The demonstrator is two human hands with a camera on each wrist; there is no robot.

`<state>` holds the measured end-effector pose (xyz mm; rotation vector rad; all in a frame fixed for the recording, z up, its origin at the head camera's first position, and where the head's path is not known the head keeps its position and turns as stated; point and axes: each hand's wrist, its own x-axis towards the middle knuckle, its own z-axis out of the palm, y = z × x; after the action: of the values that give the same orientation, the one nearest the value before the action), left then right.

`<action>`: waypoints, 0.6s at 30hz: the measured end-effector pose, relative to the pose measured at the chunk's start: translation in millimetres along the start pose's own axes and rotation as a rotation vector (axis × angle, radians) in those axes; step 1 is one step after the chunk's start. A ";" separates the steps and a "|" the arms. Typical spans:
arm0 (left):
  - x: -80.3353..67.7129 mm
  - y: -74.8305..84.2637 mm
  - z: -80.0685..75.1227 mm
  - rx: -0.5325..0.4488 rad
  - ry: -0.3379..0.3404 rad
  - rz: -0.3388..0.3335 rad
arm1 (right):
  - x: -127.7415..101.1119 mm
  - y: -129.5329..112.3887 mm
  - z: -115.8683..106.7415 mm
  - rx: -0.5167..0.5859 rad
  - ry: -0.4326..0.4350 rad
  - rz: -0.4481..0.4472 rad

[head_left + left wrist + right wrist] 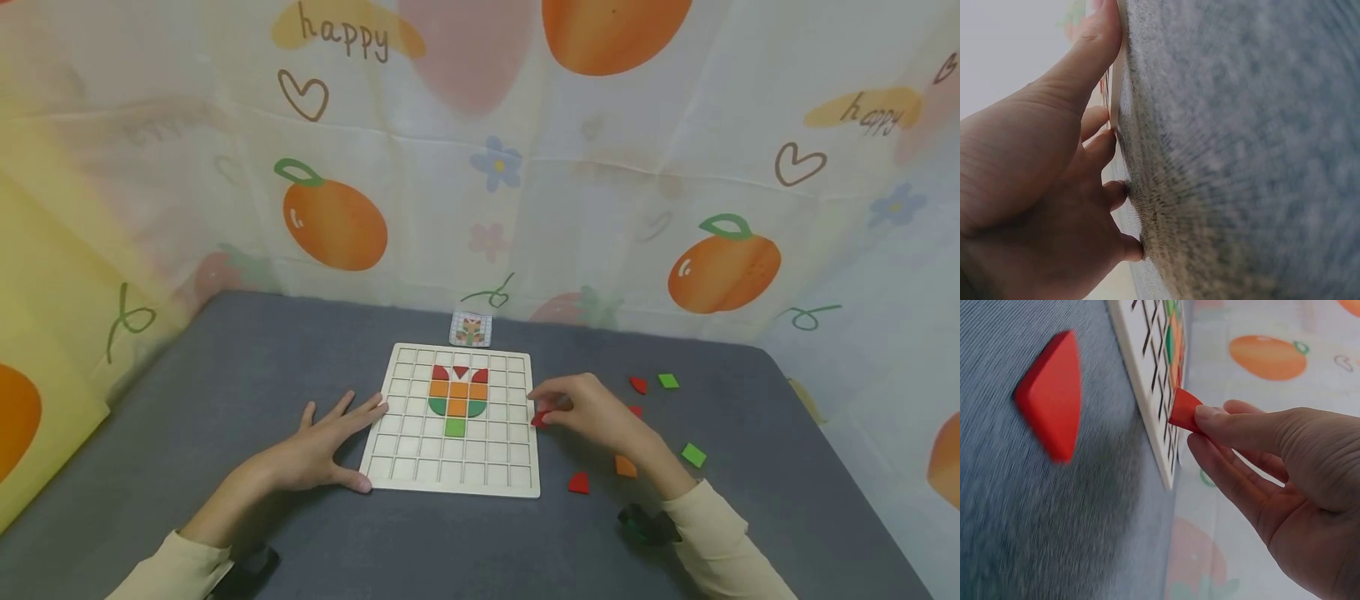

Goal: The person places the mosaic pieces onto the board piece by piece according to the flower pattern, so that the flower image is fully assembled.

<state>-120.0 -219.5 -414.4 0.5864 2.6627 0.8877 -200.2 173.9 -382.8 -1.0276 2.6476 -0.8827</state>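
Note:
A white grid board (420, 467) lies on the dark table, with red, orange and green tiles set in its squares in a flower-like pattern. My left hand (322, 450) rests at the board's left edge, fingers spread and fairly straight, thumb near the lower corner. In the left wrist view the thumb (1094, 44) lies along the board's edge. Between thumb and fingertips, my right hand (592, 408) pinches a red tile (1185, 411) with a curved side, at the board's right edge. The right wrist view shows the tile overlapping the grid.
Loose tiles lie right of the board: a red tile (578, 483), an orange tile (626, 467), a green tile (693, 455) and others farther back. A small pattern card (471, 330) lies behind the board. A fruit-printed cloth (420, 150) hangs beyond the table.

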 end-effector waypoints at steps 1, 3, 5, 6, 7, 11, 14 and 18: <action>-0.3 -0.3 0.3 -0.002 0.000 0.000 | 1.9 -1.9 1.1 -0.001 -0.001 -0.007; -0.6 -0.8 0.6 -0.004 0.000 -0.001 | 5.5 -5.4 3.3 -0.002 -0.010 -0.021; 0.1 -0.9 0.7 -0.003 0.001 0.001 | 8.9 -8.3 5.7 -0.004 -0.022 -0.031; 0.3 -0.9 0.6 -0.002 0.001 0.002 | 10.6 -9.2 7.0 -0.006 -0.028 -0.043; 0.6 -1.0 0.6 -0.002 0.001 0.002 | 12.2 -10.5 8.4 -0.007 -0.032 -0.048; 0.9 -1.0 0.5 -0.001 0.000 0.003 | 19.2 -16.1 14.9 -0.013 -0.039 -0.068; 0.4 -1.0 0.7 -0.003 0.001 0.000 | 24.0 -21.3 19.2 -0.006 -0.050 -0.071; 0.0 -0.9 0.9 -0.004 0.005 0.003 | 30.3 -26.0 24.4 0.019 -0.060 -0.085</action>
<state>-120.0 -219.7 -415.6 0.5887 2.6646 0.8963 -199.7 127.3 -385.8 -1.1514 2.5585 -0.8767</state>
